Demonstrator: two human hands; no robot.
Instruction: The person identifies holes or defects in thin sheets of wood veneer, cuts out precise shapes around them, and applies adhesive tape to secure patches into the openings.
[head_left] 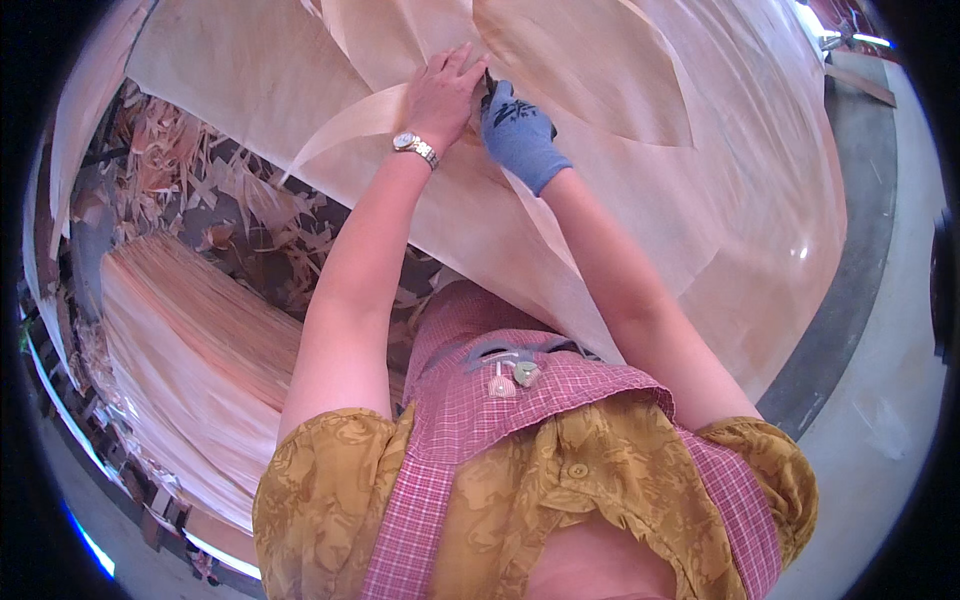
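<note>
A broad stack of thin, pale wood veneer sheets (640,230) spreads out ahead of me. My left hand (443,97), bare with a metal watch (415,147) on the wrist, lies flat on the veneer with fingers stretched forward. Close beside it on the right, my right hand (517,128) wears a blue knitted glove and is closed round a small dark knife (488,84), mostly hidden by the glove. Its tip is near the left fingertips, at the veneer surface. A narrow curled veneer strip (345,125) sticks out left from under my left wrist.
Veneer scraps (215,180) litter the dark floor on the left. Nearer me on that side lies another thick veneer stack (190,330). A dark border strip (850,300) and pale grey floor (900,400) run along the right.
</note>
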